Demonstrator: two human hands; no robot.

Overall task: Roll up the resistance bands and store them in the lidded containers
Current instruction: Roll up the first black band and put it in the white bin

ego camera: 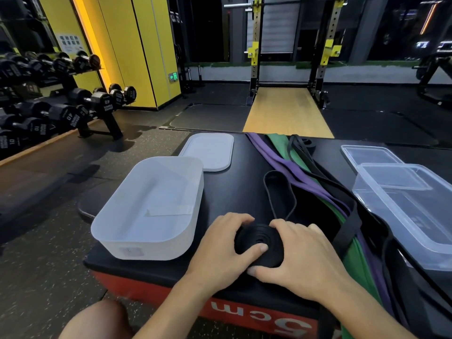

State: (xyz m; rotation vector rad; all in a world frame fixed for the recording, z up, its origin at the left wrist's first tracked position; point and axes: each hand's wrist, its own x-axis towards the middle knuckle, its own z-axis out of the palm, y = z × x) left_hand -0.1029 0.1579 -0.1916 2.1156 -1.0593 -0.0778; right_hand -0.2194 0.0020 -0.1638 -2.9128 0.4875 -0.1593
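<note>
- White container (149,206): open-topped, at the left front corner of the black platform top (244,184), close to the left and front edges; a pale strip lies on its floor.
- White lid (210,151): flat on the top just behind the white container, near the far left edge.
- Clear container (411,211): open-topped, on the right side; whether anything lies inside cannot be told.
- Clear lid (367,154): flat, behind the clear container, partly under its far end.
- Rolled black band (259,243): tight coil lying flat near the front edge, between the 2 containers; a loose black loop (278,192) lies just behind it.
- Left hand (220,243): fingers curled round the coil's left side, thumb pressed on its top face.
- Right hand (303,253): fingers wrapped over the coil's right side, thumb at its near edge.
- Purple band (288,165), green band (277,141) and thin black bands (300,148): run diagonally from the far edge to the front right, where they hang over the edge.
- Bare top shows between the white container and the bands, behind the hands.
- Dumbbell rack (61,104) stands well apart at left.
</note>
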